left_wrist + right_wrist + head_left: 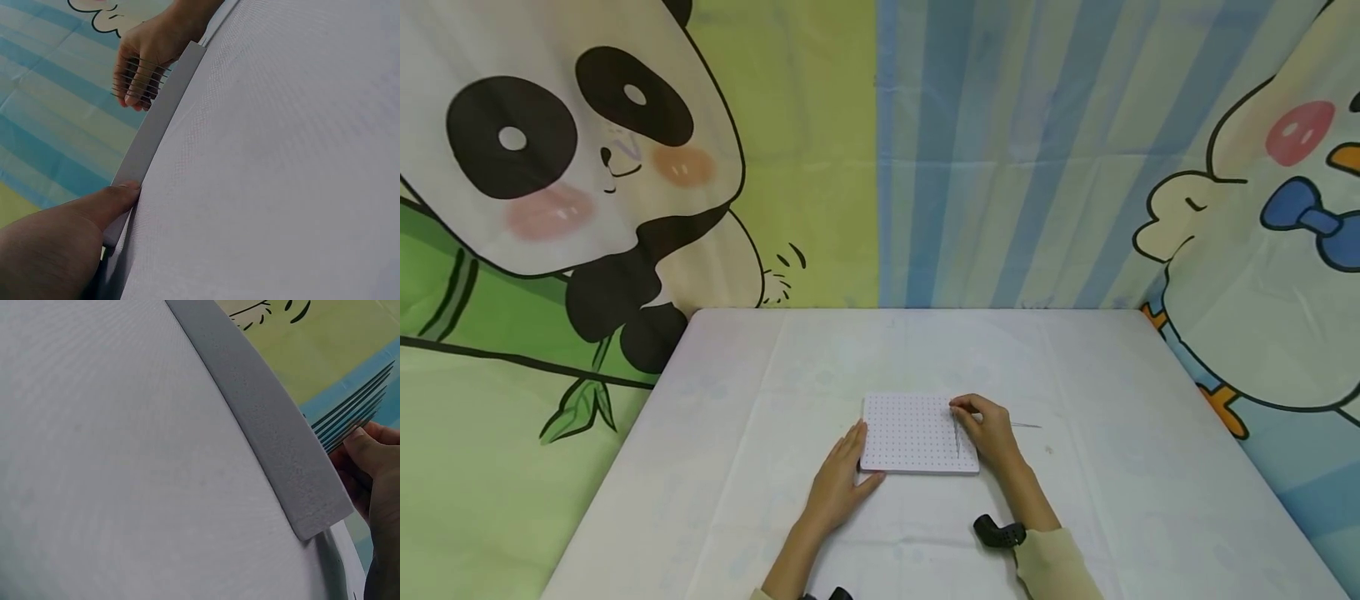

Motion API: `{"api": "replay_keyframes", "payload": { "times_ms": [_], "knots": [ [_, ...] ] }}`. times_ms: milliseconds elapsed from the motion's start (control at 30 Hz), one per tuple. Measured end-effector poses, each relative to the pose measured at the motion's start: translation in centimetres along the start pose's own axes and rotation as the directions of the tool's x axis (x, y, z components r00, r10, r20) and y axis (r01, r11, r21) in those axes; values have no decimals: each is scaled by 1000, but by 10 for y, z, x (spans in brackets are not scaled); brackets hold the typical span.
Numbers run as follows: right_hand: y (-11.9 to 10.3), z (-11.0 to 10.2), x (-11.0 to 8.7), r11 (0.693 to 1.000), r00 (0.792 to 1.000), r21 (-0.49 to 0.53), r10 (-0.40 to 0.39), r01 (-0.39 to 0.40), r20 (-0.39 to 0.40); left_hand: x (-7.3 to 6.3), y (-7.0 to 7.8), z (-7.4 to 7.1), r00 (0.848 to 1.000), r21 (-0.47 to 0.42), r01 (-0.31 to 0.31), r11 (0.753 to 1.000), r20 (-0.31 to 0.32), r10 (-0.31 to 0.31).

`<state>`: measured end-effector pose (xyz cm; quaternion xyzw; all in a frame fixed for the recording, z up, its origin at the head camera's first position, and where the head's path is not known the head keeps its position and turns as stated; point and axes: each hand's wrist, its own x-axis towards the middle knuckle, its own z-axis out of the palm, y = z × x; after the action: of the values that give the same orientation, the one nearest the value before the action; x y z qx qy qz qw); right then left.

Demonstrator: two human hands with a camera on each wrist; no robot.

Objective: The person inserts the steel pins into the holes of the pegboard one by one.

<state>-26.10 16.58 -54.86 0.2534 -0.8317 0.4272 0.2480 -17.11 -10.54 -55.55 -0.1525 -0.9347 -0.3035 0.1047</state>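
Note:
A white pegboard (910, 433) with rows of small holes lies flat on the table. Several thin metal pins (359, 400) stand upright in a row near its right side. My right hand (988, 429) is at the board's upper right, with thumb and forefinger pinched at the top of one pin in that row; the pin's lower end is hard to make out. At the board's left side rests my left hand (841, 483), its straight fingers along the left edge. The left thumb (119, 200) touches the board's front edge.
To the right of the board, beyond my right hand, thin metal pins (1027, 426) lie on the white tablecloth (760, 467). A cartoon-printed curtain (805, 150) hangs behind the table. Black wrist cameras (998, 532) sit on both forearms.

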Motion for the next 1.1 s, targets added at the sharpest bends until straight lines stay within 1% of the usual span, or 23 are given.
{"api": "replay_keyframes", "payload": {
  "times_ms": [133,233,333,500,633,700,800,867,933,1033,1100],
  "knots": [
    [1,-1,-4,999,999,-34,-41,41,6,-1,0,1,999,0,23,1000,29,-23],
    [1,-3,-5,999,999,-34,-43,43,11,-2,-1,2,999,5,18,1000,28,-18],
    [0,-5,-6,1000,1000,8,5,-5,4,-2,0,2,1000,4,8,1000,12,-8],
    [1,-13,-9,993,992,60,109,-106,-57,-2,0,1,1000,8,-15,1000,-18,15],
    [6,-25,-14,990,982,24,140,-138,-127,-1,1,0,1000,8,-13,1000,-11,13],
    [9,-32,-17,988,977,11,152,-152,-147,-1,1,0,1000,8,-9,1000,-4,9],
    [14,-43,-22,981,971,-19,186,-191,-150,-1,0,0,1000,10,-6,1000,1,6],
    [17,-49,-25,978,970,-45,197,-205,-140,-1,0,0,1000,8,1,1000,5,-1],
    [20,-55,-29,976,971,-70,193,-205,-140,-1,0,0,1000,6,8,1000,7,-8],
    [24,-60,-34,978,976,-102,169,-183,-135,-1,0,1,1000,9,8,1000,4,-8],
    [25,-63,-38,977,977,-109,169,-184,-133,-1,0,1,1000,13,1,1000,-2,-1]
  ]
}}
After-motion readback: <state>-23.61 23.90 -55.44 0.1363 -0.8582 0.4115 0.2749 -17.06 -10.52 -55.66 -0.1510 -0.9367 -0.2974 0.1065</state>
